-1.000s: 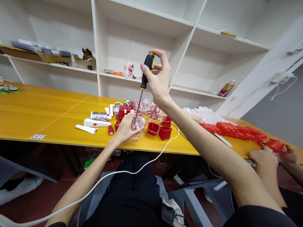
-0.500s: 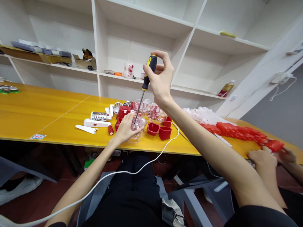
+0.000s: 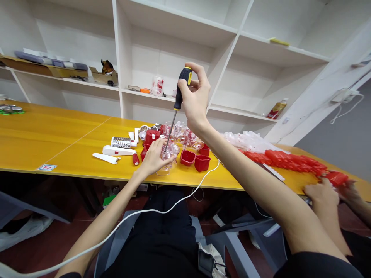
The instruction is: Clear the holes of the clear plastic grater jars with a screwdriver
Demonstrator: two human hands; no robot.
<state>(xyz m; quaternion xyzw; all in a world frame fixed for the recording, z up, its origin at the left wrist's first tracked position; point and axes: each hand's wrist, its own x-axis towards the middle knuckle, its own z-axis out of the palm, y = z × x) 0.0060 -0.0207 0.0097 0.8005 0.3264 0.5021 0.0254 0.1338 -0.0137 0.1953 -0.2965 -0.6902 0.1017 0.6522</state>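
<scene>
A screwdriver (image 3: 182, 88) with a dark blue and yellow handle is gripped by my right hand (image 3: 197, 98), its shaft slanting down to the left. The tip meets a clear plastic housing (image 3: 168, 162) on the table, which my left hand (image 3: 156, 156) steadies with fingers around its near left side. Red square cups (image 3: 202, 163) lie just right of the housing, and more clear housings (image 3: 185, 135) are grouped behind it. Left of my left hand are a metal drum grater (image 3: 121, 142), a white crank handle (image 3: 118, 151) with a red knob, and a flat white piece (image 3: 104, 158).
A white cable (image 3: 174, 208) crosses over my lap and onto the table (image 3: 72, 127). To the right are rows of red parts (image 3: 290, 160) and bagged white parts (image 3: 249, 141), with another person's hands (image 3: 323, 193) there. White shelves (image 3: 174, 27) stand behind the table.
The screwdriver handle has turned within my right hand's fingers, its yellow patch shifting from left to right. My left hand and the clear housing stay in place.
</scene>
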